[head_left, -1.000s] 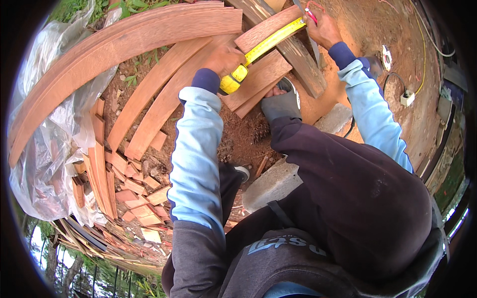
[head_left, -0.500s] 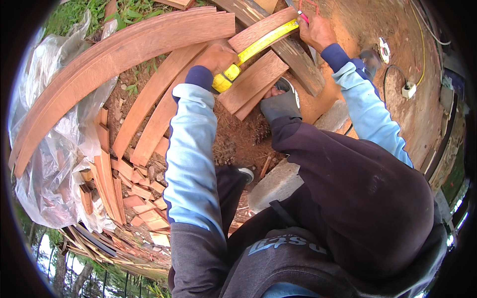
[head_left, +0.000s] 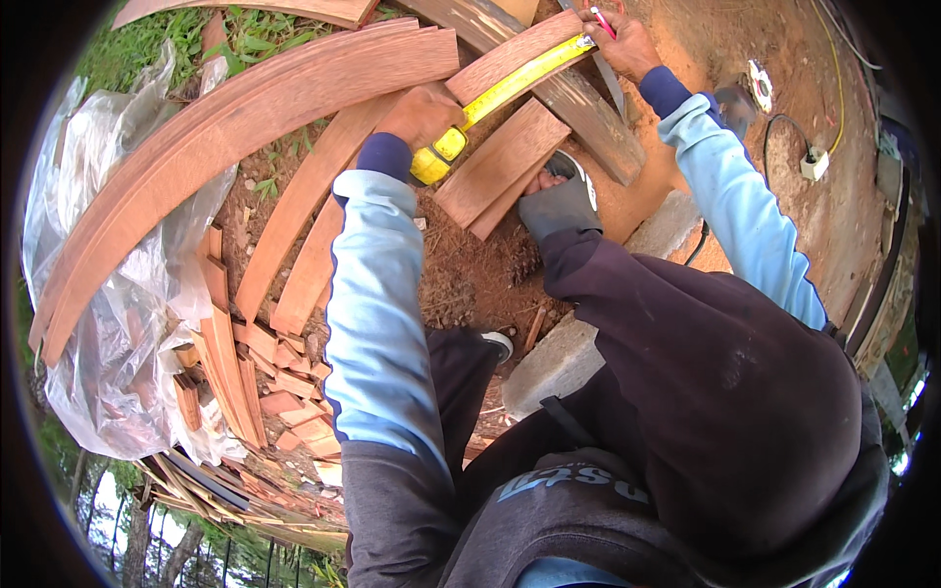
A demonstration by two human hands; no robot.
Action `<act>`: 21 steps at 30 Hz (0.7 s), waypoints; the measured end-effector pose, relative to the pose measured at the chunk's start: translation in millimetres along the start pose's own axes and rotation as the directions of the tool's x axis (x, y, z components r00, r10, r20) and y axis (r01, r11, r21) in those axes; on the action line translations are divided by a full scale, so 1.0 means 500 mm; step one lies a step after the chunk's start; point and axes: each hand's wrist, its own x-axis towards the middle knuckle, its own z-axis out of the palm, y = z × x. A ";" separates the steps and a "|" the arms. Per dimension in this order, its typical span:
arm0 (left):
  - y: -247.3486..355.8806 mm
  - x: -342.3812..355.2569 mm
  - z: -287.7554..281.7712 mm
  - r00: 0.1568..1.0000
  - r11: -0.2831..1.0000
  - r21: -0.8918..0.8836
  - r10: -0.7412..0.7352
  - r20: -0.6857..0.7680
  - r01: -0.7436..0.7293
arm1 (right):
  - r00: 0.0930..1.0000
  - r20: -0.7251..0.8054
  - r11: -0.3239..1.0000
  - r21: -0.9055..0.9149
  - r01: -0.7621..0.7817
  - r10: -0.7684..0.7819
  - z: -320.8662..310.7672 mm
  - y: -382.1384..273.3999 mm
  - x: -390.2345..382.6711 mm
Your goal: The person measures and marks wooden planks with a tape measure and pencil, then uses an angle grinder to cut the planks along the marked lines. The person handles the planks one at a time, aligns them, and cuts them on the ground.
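Two hands: both busy on one measuring job, person crouched over the wood with knees up close to the camera.
Near stuff: dark trouser leg and grey sock foot point(head_left: 561, 206) take up the middle, so the ground under them is pretty much hidden.
Left hand point(head_left: 423, 116): fingers curled shut around the yellow tape measure case point(head_left: 438, 163), gripping it right at the near end of the plank. Can't see the fingertips, they're tucked under.
Tape: yellow steel blade point(head_left: 524, 76) pulled out and lying flat along the reddish-brown wooden plank point(head_left: 529, 54), running up and to the right.
Right hand point(head_left: 625, 41): pinched closed on a thin red pencil point(head_left: 602, 22), tip down at the far end of the blade, on the plank's end. The exact spot where the tip meets the wood is too small to make out.
Plank look: short, straight-cut, warm red wood, lying across a grey weathered board point(head_left: 578, 103).
Left side: long curved reddish boards point(head_left: 225, 137) fanned out, partly on clear plastic sheeting point(head_left: 108, 323).
Far right: white power socket with black cable point(head_left: 813, 163) on bare orange dirt, squashed by the lens edge.
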 end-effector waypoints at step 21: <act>-0.014 -0.003 0.014 0.995 0.980 -0.181 -0.080 0.056 0.088 | 0.982 0.109 0.987 -0.056 -0.151 0.156 -0.026 -0.098 -0.015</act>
